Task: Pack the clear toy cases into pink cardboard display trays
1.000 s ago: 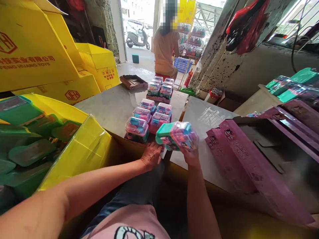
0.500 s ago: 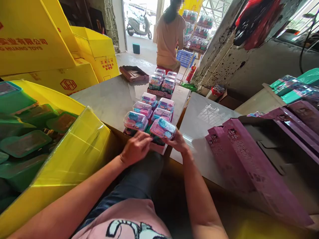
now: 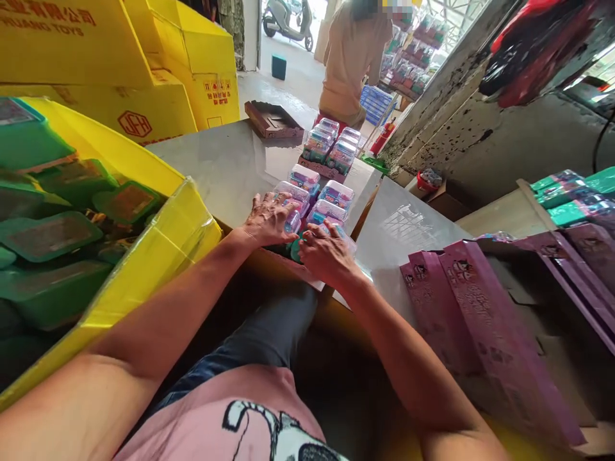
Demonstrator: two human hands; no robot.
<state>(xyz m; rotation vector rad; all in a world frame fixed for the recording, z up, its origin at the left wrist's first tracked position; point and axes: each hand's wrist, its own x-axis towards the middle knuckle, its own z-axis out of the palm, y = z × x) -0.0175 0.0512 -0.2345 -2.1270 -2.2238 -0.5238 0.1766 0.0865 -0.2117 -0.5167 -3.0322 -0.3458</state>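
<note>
- The left metal-topped table (image 3: 206,160) meets the right table (image 3: 408,218) at a narrow gap; a toy box knocked rightward might lodge there.
- The open yellow carton (image 3: 163,256), near left, stands close to the left forearm; a wide elbow swing could jolt it. The frame cuts off its left side.
- The pink display cartons (image 3: 485,307), right, lean in a loose stack; a bump from the right forearm could send them sliding. Their far right end runs out of view.
- The near tray (image 3: 312,279) sits at the left table's near edge, so a pull toward the body could tip it off. Hands and boxes hide most of it.
- The left hand (image 3: 269,219) has fingers spread over the near-left toy box (image 3: 292,222); uneven pressing could tilt it.
- The right hand (image 3: 327,253) lies palm-down, fingers loosely bent across the near-right toy box (image 3: 346,239); hard pressure could dent the clear lid. Neither hand appears to close around anything. Both boxes' lower parts are mostly covered, so whether they sit level I cannot tell.
</note>
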